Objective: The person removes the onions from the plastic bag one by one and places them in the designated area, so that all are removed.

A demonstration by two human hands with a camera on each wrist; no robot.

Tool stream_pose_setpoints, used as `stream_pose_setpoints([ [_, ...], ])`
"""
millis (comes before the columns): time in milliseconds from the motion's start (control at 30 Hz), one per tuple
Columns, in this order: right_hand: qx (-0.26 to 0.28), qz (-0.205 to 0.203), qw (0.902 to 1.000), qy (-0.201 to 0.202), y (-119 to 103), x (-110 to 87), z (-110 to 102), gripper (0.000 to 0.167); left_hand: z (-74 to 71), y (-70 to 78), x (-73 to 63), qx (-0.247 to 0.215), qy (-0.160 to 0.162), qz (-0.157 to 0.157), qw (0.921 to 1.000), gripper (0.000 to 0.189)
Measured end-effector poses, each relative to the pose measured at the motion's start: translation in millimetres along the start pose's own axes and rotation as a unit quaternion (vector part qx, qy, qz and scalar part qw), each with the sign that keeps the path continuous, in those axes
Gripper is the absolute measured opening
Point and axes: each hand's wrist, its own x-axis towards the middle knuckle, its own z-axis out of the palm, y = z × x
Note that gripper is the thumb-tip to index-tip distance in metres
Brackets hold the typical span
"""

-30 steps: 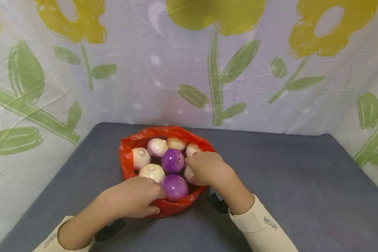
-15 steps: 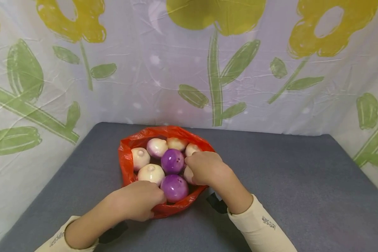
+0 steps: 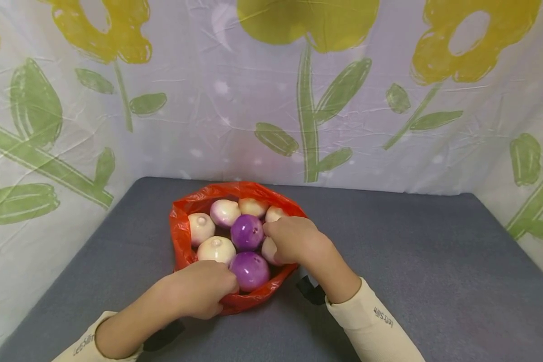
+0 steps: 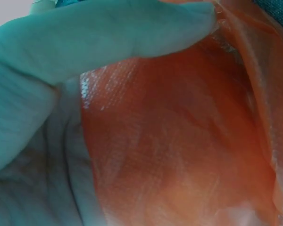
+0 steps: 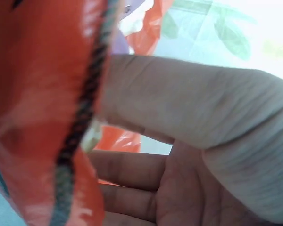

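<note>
Left hand (image 3: 199,289) lower; flowered cloth (image 3: 199,115) behind.

Open red plastic bag (image 3: 181,229) around glossy purple and whitish onions (image 3: 247,233)

Red plastic bag (image 3: 181,232) sitting wide open on a grey bench (image 3: 412,266), two purple onions (image 3: 250,271) inside plus several pale onions (image 3: 216,249). Left hand (image 3: 199,290) grips the near rim, right hand (image 3: 294,241) the right side. Flowery sheet (image 3: 199,125) hangs behind.
</note>
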Motion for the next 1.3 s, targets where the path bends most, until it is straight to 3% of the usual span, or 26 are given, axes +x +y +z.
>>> stream_pose_setpoints([
  [267, 0.014, -0.01, 0.9998, -0.005, 5, 3.1, 2, 0.018, 1.8, 0.8, 0.8, 0.003, 0.006, 0.001, 1.0, 0.031],
  [567, 0.04, -0.02, 0.999, 0.007, 4, 3.3, 4, 0.004, 2.5, 1.2, 1.8, 0.002, 0.007, -0.004, 1.0, 0.03],
  [767, 0.027, -0.015, 0.9995, 0.007, 5, 4.2, 7, 0.008, 1.9, 2.0, 2.1, -0.006, -0.006, -0.015, 0.9999, 0.027],
  [1100, 0.013, -0.02, 0.9997, 0.003, 9, 3.1, 4, 0.004, 1.6, 1.3, 2.7, -0.002, 0.002, -0.012, 0.9999, 0.027],
  [1300, 0.026, -0.034, 0.999, 0.012, 12, 0.1, 1, 0.011, 1.6, 1.6, 2.3, -0.008, 0.002, -0.013, 0.9999, 0.027],
])
